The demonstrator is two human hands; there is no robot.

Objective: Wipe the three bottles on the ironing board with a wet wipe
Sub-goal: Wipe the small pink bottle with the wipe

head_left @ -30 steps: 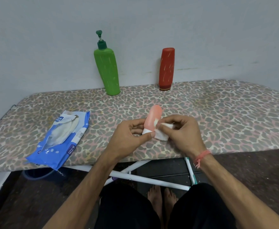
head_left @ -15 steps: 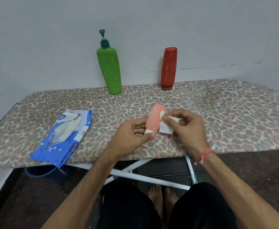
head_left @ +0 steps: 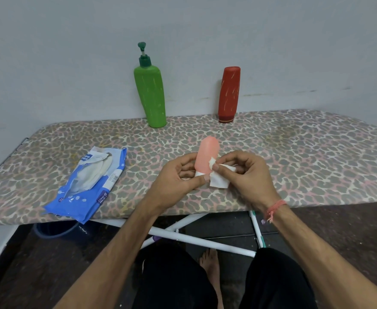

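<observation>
Wiping of pink bottle (head_left: 206,156) underway near ironing board (head_left: 317,152) front edge: gripped in left hand (head_left: 176,177), rubbed with wet wipe (head_left: 218,179) pinched in right hand (head_left: 247,175). Next, probably: rotate, finish, then green bottle (head_left: 150,97) and red bottle (head_left: 228,94) at back edge.

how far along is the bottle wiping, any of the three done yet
Nothing is visibly finished. In hand: the left hand holds the pink bottle while the right hand presses a wet wipe to it. Left: the green pump bottle and red bottle, both standing by the wall.
</observation>
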